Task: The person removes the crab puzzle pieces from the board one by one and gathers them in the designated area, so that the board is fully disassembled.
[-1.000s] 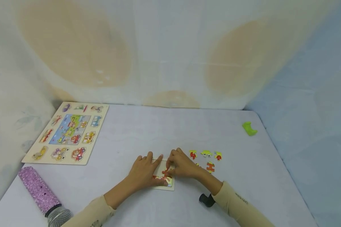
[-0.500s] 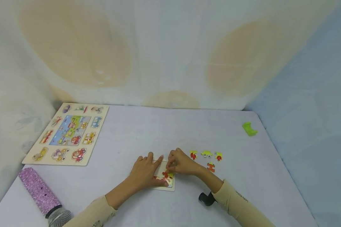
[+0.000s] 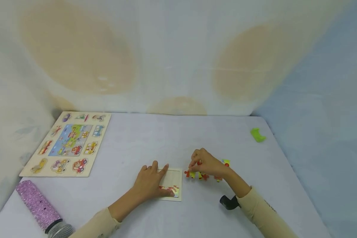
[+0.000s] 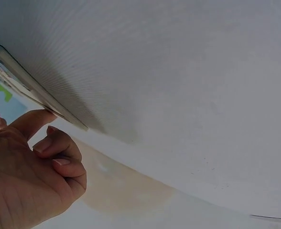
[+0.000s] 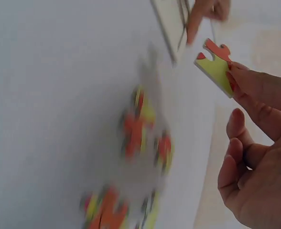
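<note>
Right hand (image 3: pixel 207 162) moved from pale wooden rectangular tray (image 3: pixel 179 181) to loose red-and-yellow jigsaw pieces (image 5: pixel 135 133) right of it, pinching flat yellow-and-red piece (image 5: pixel 217 72) by one end, midair; left hand (image 3: pixel 148 183), thumb and forefinger spread, on tray; end-only pinch might slip, low hand might scatter pieces

Dim, soft light; in the right wrist view, loose puzzle pieces (image 5: pixel 133 132) blur.
</note>
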Demonstrator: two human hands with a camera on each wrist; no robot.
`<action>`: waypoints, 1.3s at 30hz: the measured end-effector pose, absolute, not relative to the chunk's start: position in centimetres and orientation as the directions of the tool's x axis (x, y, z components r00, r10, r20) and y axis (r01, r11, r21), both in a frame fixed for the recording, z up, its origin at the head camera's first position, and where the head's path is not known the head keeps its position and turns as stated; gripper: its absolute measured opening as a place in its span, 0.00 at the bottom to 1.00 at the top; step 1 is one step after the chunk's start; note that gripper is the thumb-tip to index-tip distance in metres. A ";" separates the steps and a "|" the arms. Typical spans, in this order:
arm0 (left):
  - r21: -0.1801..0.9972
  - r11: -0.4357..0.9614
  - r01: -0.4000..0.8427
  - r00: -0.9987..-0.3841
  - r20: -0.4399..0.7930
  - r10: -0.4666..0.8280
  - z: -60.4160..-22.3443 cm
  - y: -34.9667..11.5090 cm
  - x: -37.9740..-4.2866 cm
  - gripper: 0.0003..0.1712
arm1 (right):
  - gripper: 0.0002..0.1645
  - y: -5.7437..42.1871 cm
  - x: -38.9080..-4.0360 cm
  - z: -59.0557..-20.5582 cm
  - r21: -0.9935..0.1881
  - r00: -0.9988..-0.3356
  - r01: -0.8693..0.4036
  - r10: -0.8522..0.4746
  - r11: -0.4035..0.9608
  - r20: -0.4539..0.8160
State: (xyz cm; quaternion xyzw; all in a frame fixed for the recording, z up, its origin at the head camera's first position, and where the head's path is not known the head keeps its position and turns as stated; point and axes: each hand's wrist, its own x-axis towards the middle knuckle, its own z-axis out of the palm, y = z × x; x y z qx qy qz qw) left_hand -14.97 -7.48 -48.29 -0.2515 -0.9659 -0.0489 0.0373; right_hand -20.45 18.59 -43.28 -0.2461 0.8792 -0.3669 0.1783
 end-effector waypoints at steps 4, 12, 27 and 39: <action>0.070 0.877 0.476 -0.878 0.105 0.468 -48.4 -8.1 -14.7 0.60 | 0.04 22.5 -20.5 -43.2 -0.716 -0.819 -0.321 -0.562 0.620 -0.120; 0.149 0.878 0.455 -0.890 0.096 0.445 -48.2 -9.0 -14.2 0.62 | 0.04 28.4 -20.6 -44.1 -0.691 -0.863 -0.226 -0.470 0.687 -0.184; 0.172 0.877 0.449 -0.893 0.130 0.432 -48.5 -9.8 -13.9 0.61 | 0.02 30.8 -21.7 -45.9 -0.658 -0.882 -0.202 -0.428 0.726 -0.200; 0.189 0.864 0.468 -0.884 0.117 0.453 -47.4 -11.5 -14.2 0.59 | 0.08 30.2 -18.9 -45.4 -0.514 -0.955 -0.239 -0.295 0.824 -0.029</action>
